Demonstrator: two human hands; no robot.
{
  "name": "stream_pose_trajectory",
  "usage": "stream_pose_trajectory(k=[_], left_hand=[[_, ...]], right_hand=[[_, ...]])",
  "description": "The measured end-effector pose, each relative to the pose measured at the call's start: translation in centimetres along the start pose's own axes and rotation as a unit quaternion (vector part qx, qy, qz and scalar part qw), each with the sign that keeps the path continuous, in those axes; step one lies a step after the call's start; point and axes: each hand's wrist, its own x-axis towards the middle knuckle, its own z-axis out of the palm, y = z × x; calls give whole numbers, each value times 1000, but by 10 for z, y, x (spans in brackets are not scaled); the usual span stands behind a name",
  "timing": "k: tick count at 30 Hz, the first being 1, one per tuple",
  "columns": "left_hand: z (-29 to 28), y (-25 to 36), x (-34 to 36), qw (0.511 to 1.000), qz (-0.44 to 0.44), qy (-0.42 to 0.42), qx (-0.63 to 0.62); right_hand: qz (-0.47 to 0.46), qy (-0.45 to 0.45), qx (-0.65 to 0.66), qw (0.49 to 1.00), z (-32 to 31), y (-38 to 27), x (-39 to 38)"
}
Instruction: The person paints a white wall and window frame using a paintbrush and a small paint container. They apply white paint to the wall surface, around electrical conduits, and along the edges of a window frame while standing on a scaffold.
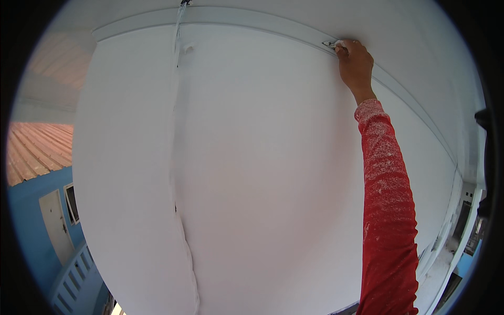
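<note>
My right hand (355,63) is raised at the top right on a dusty red-sleeved arm, fingers closed on a small, pale, smudged thing (332,45), perhaps a scraper, against the white trim (252,28) where wall meets ceiling. The white wall panel (262,136) fills the middle. A vertical seam (178,210) runs down it on the left, with a rough, dark-marked gap (181,10) at its top. My left hand is out of view.
The white ceiling (420,47) curves overhead. At far left are a ribbed salmon roof (39,144), a blue wall (26,210), a door (55,226) and a pale railing (79,268). At far right are white framed edges (441,257) and an opening (462,220).
</note>
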Motion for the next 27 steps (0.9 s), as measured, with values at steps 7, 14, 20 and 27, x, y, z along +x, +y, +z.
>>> stream_pose_trajectory(k=[7,14,20,27], left_hand=[[-3,5,2,1000,-10,-4,-6],[-3,9,2,1000,1,-2,6],[-1,16,1,1000,10,0,10],[-1,24,4,1000,23,0,14]], right_hand=[[-1,-14,-15,1000,-6,10,-3],[-78,38,-24,996,-21,-1,1],[-171,59,-129,975,-24,-8,5],[-185,73,-189,962,-15,-7,2]])
